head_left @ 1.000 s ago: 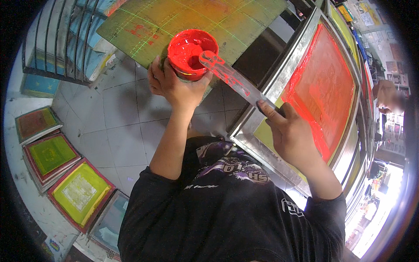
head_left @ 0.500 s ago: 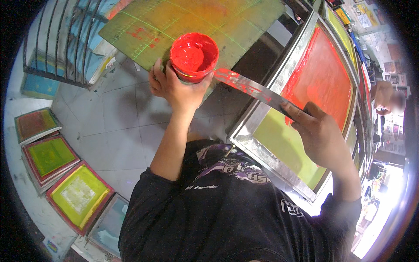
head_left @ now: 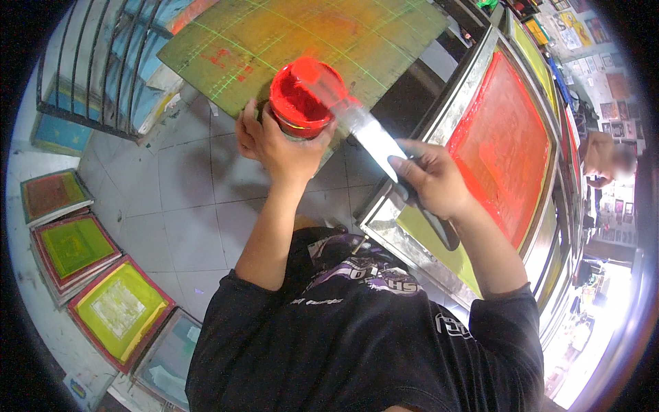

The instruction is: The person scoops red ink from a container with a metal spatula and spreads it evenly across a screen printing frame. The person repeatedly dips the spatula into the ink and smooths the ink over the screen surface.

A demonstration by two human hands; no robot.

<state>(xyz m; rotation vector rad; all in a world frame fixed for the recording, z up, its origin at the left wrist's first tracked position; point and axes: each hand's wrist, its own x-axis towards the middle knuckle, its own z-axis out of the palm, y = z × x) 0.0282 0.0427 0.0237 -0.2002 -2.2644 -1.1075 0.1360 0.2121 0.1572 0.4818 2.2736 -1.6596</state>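
Observation:
My left hand is wrapped round a tub of red ink, tilted so that its inside shows. My right hand grips the dark handle of a spatula with a long flat metal blade. Thick red ink coats the blade's end, which is blurred and lies over the tub's mouth; whether it touches the rim I cannot tell. To the right of that hand is a metal-framed printing screen, its mesh spread with red ink at the far part and yellow-green nearer me.
Beyond the tub lies a green board with bright grid lines and red smears. Several framed screens lean along the left. A black metal rack stands at the far left. At the far right is another person.
My right hand has moved left, away from the screen, bringing the inked spatula end from beside the tub to over its mouth. My left hand and the tub have hardly moved.

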